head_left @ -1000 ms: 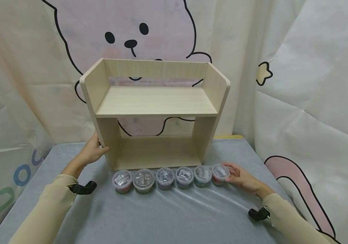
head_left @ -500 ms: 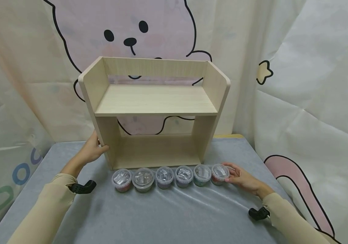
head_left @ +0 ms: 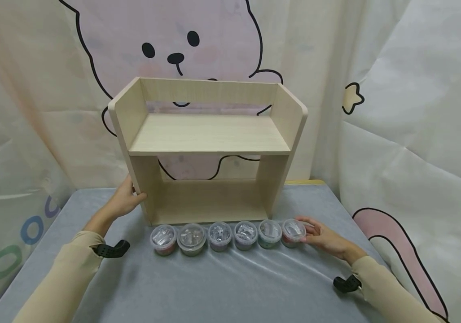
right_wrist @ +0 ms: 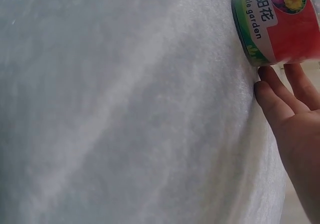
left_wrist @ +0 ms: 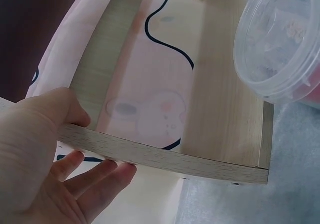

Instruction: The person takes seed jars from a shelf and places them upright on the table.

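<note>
A pale wooden two-tier shelf stands on the cloth-covered table. My left hand grips the edge of its left side panel; in the left wrist view the thumb lies on the inner face, fingers on the outer one. Several small clear-lidded plastic tubs line up along the shelf's front. My right hand is at the rightmost tub, its fingertips against the right side. In the right wrist view that tub wears a red label reading "little garden", with loosely extended fingers beside its base.
More tubs in the row include the leftmost one and a greenish one. Grey-blue cloth covers the table up to a curtain with cartoon prints behind and at both sides.
The view shifts slightly with the head. Both hands, the shelf and the tubs keep their places.
</note>
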Motion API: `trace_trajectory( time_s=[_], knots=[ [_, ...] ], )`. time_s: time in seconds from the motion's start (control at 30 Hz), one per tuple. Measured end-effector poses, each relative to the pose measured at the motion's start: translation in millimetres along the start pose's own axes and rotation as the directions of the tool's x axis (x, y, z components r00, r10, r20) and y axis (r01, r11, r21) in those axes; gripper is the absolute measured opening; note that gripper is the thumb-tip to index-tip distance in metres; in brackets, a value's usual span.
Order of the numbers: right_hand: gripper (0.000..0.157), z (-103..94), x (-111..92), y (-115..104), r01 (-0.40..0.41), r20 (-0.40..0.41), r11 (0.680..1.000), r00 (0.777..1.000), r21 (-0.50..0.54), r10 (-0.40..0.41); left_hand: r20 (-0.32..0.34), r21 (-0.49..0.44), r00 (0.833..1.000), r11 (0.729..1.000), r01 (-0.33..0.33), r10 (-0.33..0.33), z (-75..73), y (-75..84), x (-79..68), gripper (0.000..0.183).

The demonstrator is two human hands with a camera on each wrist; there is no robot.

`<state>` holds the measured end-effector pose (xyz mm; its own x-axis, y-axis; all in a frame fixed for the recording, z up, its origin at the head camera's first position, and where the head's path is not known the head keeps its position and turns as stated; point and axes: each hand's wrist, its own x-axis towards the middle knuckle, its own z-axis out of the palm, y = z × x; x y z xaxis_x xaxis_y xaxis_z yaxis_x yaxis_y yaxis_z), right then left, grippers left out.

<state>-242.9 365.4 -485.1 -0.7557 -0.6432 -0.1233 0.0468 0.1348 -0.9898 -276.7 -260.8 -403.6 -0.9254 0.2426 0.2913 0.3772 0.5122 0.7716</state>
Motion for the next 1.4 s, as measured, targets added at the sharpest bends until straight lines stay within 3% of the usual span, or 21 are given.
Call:
trace_trajectory(
  time_s=[0.17,0.4,0.67,0.8,1.0,1.17,1.3,1.4],
  knots=[
    [0.063,1.7,-0.3,-1.6,-0.021,-0.007,0.999,1.0,-0.027,0.021,-0.011,0.007,1.0,1.0,0.014,-0.014,0.7,0.4,-3.3,0.09],
    [0.057,4.6,-1.2,-10.4,-0.067,-0.045,0.998,0.997,-0.011,0.067,-0.057,-0.009,0.998,1.0,-0.028,0.028,4.0,-0.2,-4.4,0.08],
    [0.052,4.1,2.0,-21.6,-0.021,-0.066,0.995,0.997,0.099,0.028,-0.055,-0.023,0.998,0.999,-0.029,0.028,3.8,-0.8,-5.9,0.072],
    [0.05,5.0,3.9,-24.1,-0.024,-0.115,0.995,0.993,0.095,0.035,-0.062,-0.001,0.997,0.999,-0.035,0.035,4.4,0.5,-8.1,0.074],
    [0.054,10.4,1.0,-28.5,-0.059,-0.202,0.998,0.977,0.024,0.063,-0.05,0.036,0.999,0.999,-0.001,0.003,6.2,2.2,-18.6,0.077],
    [0.058,17.6,1.7,-37.3,-0.101,-0.302,0.995,0.949,-0.004,0.095,-0.047,0.044,0.999,0.999,0.03,-0.028,6.4,2.1,-27.8,0.076],
    [0.06,22.8,6.6,-47.0,-0.126,-0.372,0.991,0.922,-0.037,0.103,-0.074,0.081,0.996,0.995,0.062,-0.056,4.2,4.3,-32.4,0.072],
    [0.061,25.2,10.6,-54.6,-0.13,-0.395,0.987,0.915,-0.092,0.084,-0.098,0.111,0.993,0.991,0.071,-0.06,1.6,5.4,-33.0,0.068]
  ],
)
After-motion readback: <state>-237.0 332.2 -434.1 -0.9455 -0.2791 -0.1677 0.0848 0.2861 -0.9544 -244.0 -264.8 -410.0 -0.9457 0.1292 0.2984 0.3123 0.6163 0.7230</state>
